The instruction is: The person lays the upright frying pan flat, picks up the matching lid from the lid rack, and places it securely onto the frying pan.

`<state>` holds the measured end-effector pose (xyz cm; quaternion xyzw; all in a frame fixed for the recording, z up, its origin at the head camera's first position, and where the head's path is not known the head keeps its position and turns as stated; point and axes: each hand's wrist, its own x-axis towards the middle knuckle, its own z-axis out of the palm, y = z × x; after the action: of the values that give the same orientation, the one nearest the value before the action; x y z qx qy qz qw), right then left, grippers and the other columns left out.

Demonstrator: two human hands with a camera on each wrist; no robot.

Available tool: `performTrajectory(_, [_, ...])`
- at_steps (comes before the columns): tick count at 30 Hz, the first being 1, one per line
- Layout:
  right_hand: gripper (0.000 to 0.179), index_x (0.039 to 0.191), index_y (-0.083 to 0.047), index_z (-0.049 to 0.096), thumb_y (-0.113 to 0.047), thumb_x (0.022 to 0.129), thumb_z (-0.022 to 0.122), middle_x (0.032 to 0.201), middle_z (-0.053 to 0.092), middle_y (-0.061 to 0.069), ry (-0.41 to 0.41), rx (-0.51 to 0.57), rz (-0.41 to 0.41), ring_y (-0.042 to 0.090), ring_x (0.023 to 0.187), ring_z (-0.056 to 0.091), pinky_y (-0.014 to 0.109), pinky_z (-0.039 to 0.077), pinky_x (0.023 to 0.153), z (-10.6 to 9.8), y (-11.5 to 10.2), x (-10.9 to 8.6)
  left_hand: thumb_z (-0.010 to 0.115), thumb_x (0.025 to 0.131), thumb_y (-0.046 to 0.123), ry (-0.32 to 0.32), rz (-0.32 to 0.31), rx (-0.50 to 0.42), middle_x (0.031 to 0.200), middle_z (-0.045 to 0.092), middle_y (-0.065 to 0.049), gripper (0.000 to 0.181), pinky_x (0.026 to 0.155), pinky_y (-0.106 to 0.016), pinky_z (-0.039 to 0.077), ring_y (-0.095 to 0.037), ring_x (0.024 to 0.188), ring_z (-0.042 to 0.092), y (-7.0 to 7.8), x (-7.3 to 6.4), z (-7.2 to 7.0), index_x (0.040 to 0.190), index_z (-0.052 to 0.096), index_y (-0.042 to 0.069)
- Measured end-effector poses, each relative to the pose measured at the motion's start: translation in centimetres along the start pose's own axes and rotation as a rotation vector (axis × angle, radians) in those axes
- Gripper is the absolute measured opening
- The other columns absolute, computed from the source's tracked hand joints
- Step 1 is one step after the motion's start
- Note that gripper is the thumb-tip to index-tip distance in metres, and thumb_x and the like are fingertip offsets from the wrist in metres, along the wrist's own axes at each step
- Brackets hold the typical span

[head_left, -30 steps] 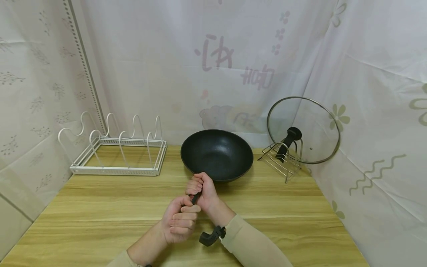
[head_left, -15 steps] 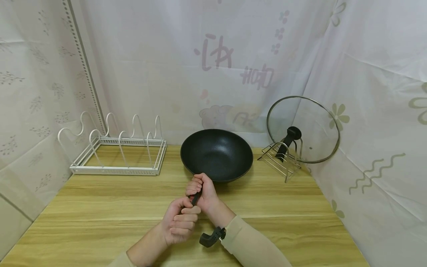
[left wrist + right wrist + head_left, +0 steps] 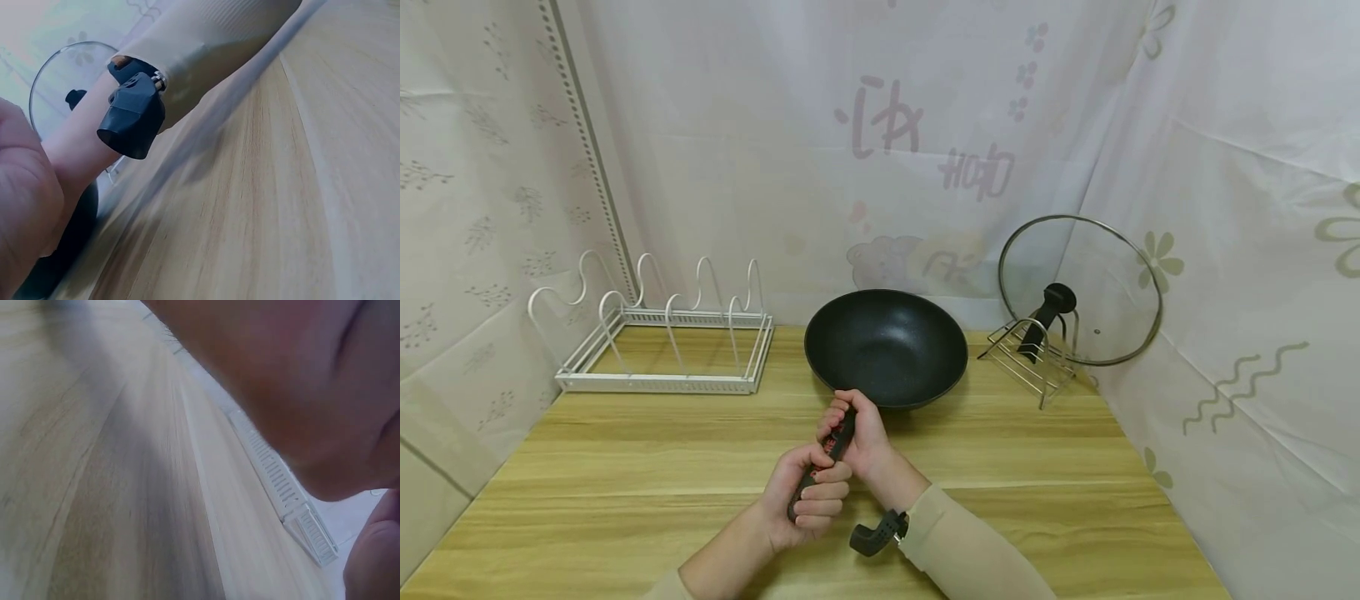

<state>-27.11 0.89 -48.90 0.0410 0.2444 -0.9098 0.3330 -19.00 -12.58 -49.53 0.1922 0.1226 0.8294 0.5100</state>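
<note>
A black wok (image 3: 887, 346) stands at the back middle of the table, its handle (image 3: 842, 433) pointing toward me. My right hand (image 3: 865, 433) grips the handle close to the pan, fingers curled round it. Lower down, my left hand (image 3: 808, 496) holds the handle's end, with the thumb above and fingers bent over it. Red lettering shows on the handle between the two hands. In the left wrist view, part of the left hand (image 3: 25, 200) fills the left edge, and the dark wok (image 3: 84, 231) is partly hidden behind the arm.
At the back left stands a white wire rack (image 3: 658, 383). On the right, a small metal stand (image 3: 1037, 379) bears a glass lid (image 3: 1105, 283) with a black knob. Patterned curtains enclose the wooden table (image 3: 1000, 450). A black wrist mount (image 3: 872, 537) juts from the right sleeve.
My left fingers have loosened and shifted, so more of the handle and its end shows. The right fingers also uncover more of the lettering. The wok stays in place.
</note>
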Motion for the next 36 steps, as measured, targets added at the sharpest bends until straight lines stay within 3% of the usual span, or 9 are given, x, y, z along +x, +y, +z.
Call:
performTrajectory(6, [0.026,0.082,-0.021,0.059,-0.028,0.106,0.052,0.078,0.059,-0.009,0.117,-0.176,-0.050,0.007,0.071,0.059,0.021,0.053,0.073,-0.3,0.1,0.0,0.029,0.105,0.031,0.145,0.057,0.176,0.064,0.040,0.012,0.034,0.049,-0.014,0.035,0.000,0.052,0.044,0.0,-0.2,0.1,0.082,0.051,0.021])
performTrajectory(10, [0.018,0.099,-0.015,0.063,-0.030,0.105,0.054,0.094,0.068,-0.003,0.118,-0.208,-0.029,0.012,0.086,0.067,0.026,0.057,0.081,-0.6,-0.1,-0.2,0.024,0.110,0.034,0.286,0.105,0.279,0.070,0.051,0.010,0.043,0.056,-0.017,0.045,-0.003,0.058,0.053,0.4,-0.4,0.3,0.089,0.057,0.018])
performTrajectory(15, [0.034,0.123,-0.006,0.064,-0.034,0.107,0.051,0.112,0.078,0.005,0.096,-0.273,0.021,0.018,0.106,0.075,0.031,0.059,0.096,-0.7,-0.6,-0.7,0.019,0.113,0.042,0.432,0.072,0.423,0.087,0.070,0.006,0.054,0.070,-0.024,0.053,-0.008,0.076,0.069,1.1,-1.2,0.7,0.103,0.065,0.016])
performTrajectory(18, [0.052,0.142,-0.001,0.059,-0.037,0.105,0.053,0.125,0.077,0.009,0.101,-0.355,0.051,0.021,0.120,0.073,0.034,0.054,0.106,-0.9,-1.0,-1.1,0.016,0.113,0.046,0.446,0.025,0.478,0.102,0.078,0.003,0.059,0.076,-0.025,0.056,-0.013,0.091,0.076,1.6,-1.7,0.9,0.115,0.067,0.017])
performTrajectory(21, [0.067,0.154,0.003,0.052,-0.040,0.103,0.055,0.142,0.070,0.016,0.106,-0.454,0.065,0.023,0.129,0.069,0.038,0.049,0.111,-1.1,-1.5,-1.3,0.016,0.115,0.046,0.442,0.005,0.520,0.108,0.078,0.001,0.059,0.080,-0.027,0.058,-0.014,0.093,0.076,2.0,-2.2,1.0,0.122,0.065,0.014])
performTrajectory(25, [0.071,0.156,0.005,0.052,-0.041,0.103,0.056,0.150,0.064,0.020,0.110,-0.581,0.074,0.026,0.127,0.068,0.042,0.049,0.108,-1.6,-2.1,-1.9,0.020,0.116,0.044,0.540,0.000,0.643,0.101,0.078,-0.001,0.054,0.066,-0.021,0.056,-0.009,0.078,0.071,2.6,-3.0,1.2,0.122,0.061,0.009])
performTrajectory(29, [0.053,0.138,0.001,0.064,-0.039,0.103,0.058,0.128,0.070,0.012,0.119,-0.650,0.082,0.023,0.111,0.068,0.040,0.055,0.101,-2.1,-2.9,-2.8,0.025,0.116,0.045,0.664,-0.012,0.763,0.095,0.074,0.002,0.049,0.050,-0.019,0.041,-0.005,0.067,0.065,3.1,-3.7,1.7,0.118,0.059,0.010])
performTrajectory(33, [0.034,0.120,-0.006,0.068,-0.035,0.104,0.059,0.112,0.070,0.006,0.136,-0.729,0.066,0.021,0.103,0.070,0.040,0.060,0.097,-2.6,-3.7,-4.1,0.031,0.115,0.046,0.778,-0.004,0.908,0.090,0.069,0.004,0.048,0.051,-0.022,0.039,-0.007,0.065,0.062,3.4,-4.3,2.1,0.114,0.063,0.009])
performTrajectory(36, [0.040,0.129,-0.003,0.070,-0.032,0.105,0.060,0.120,0.073,0.010,0.154,-0.812,0.048,0.021,0.105,0.072,0.042,0.063,0.096,-2.8,-4.3,-5.3,0.034,0.116,0.045,0.859,0.015,1.066,0.090,0.072,0.001,0.051,0.053,-0.024,0.043,-0.012,0.065,0.065,3.6,-4.6,2.6,0.117,0.066,0.005])
